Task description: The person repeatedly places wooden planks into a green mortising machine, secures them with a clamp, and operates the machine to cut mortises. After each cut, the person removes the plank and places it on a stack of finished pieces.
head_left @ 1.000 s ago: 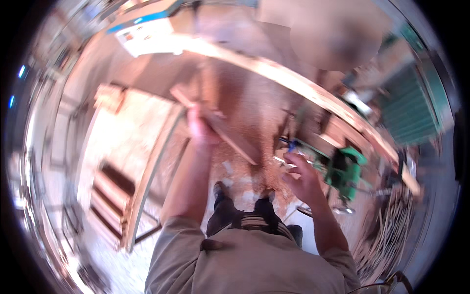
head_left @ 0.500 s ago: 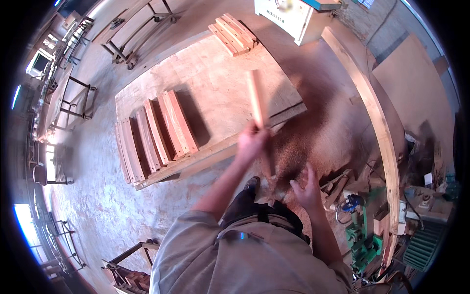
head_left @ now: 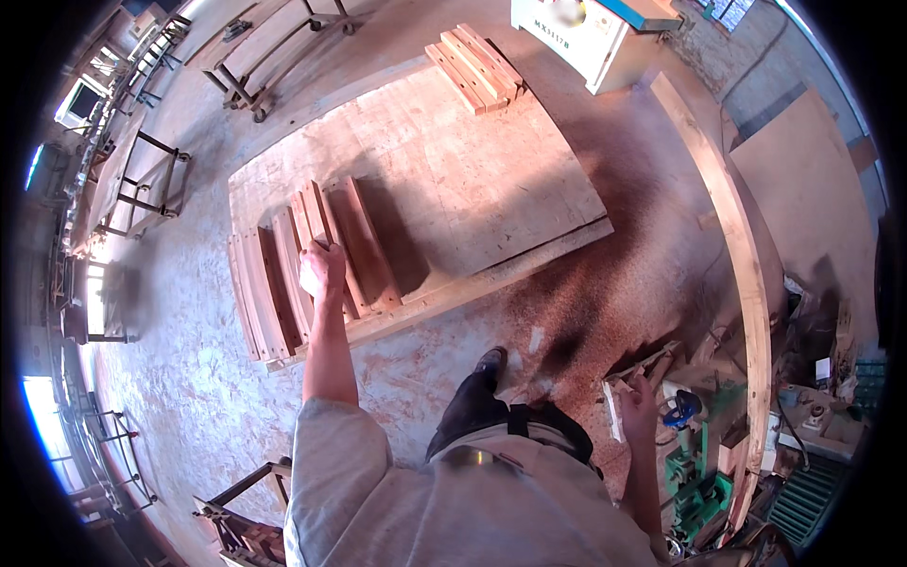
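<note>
Wheeled trolley (head_left: 137,194): 10 o'clock. Row of wooden slats (head_left: 257,283): 9 o'clock, on the table (head_left: 425,151); neighbours hem in the gripped slat (head_left: 315,210). Left hand (head_left: 323,268): 9 o'clock, pinching that slat. Slat stack (head_left: 472,71): 12 o'clock, same table. White machine cabinet (head_left: 567,45): 1 o'clock. Right hand (head_left: 638,408): 4 o'clock, finger state cannot be told. Green machine (head_left: 701,501): 4 o'clock, near. Long timber beam (head_left: 727,217): 3 o'clock, standing before the brown panel (head_left: 803,180).

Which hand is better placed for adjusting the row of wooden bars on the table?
Left, most likely. The left hand is at the wooden bars, reaching over the near edge of the table. The right hand is off to the right, clear of the table, near the green machine.
</note>
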A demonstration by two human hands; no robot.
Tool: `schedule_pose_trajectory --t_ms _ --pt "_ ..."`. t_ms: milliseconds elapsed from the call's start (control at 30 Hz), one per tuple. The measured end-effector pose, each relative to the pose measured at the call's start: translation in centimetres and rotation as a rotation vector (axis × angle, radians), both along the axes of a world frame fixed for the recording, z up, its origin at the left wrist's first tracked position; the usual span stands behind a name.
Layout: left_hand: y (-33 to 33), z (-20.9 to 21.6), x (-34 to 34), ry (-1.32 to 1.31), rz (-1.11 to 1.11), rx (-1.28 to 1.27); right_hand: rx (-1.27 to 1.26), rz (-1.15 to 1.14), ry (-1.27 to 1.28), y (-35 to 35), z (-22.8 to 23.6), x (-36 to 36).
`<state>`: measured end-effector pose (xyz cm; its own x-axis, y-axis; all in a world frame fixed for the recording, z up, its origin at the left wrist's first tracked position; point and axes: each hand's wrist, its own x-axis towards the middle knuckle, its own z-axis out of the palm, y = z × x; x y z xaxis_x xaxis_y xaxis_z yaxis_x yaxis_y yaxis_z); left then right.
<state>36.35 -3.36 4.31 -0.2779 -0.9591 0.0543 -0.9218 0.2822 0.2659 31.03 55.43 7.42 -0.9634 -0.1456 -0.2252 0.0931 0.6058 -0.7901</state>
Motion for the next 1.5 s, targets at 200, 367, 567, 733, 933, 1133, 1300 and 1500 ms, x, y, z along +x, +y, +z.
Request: schedule_pose_trajectory --t_ms 200,367,567,733,933,1133,1300,1500 --pt "-0.4 -0.7 -0.5 -0.046 0.016 -0.06 0.035 -0.096 -0.032 2.0 -0.6 0.3" --pt "-1.6 -3.3 1.1 -0.15 -0.016 -0.216 -0.005 -0.11 -0.05 5.2 -0.6 1.1" --pt "-0.5 -1.8 0.2 0.017 0.048 -0.133 0.13 -0.269 -0.043 9.4 1.3 4.3" --pt "-1.8 -4.2 -2.7 -0.126 -0.263 0.1 0.189 -0.558 -0.043 12.7 5.0 7.0" --pt "9.7 -4.5 -9.2 0.277 -0.649 -0.003 0.306 -0.666 0.313 20.1 13.8 10.8" --pt "27.4 -4.6 -11.0 0.48 -0.984 0.148 -0.074 -1.316 0.633 37.6 18.2 20.5" --pt "37.9 -5.9 -6.7 0.441 -1.118 0.331 -0.168 -1.685 0.655 53.3 13.6 33.2" --pt "41.4 -7.6 -1.6 0.179 -1.008 0.534 -0.443 -1.647 0.18 61.4 0.1 38.0"
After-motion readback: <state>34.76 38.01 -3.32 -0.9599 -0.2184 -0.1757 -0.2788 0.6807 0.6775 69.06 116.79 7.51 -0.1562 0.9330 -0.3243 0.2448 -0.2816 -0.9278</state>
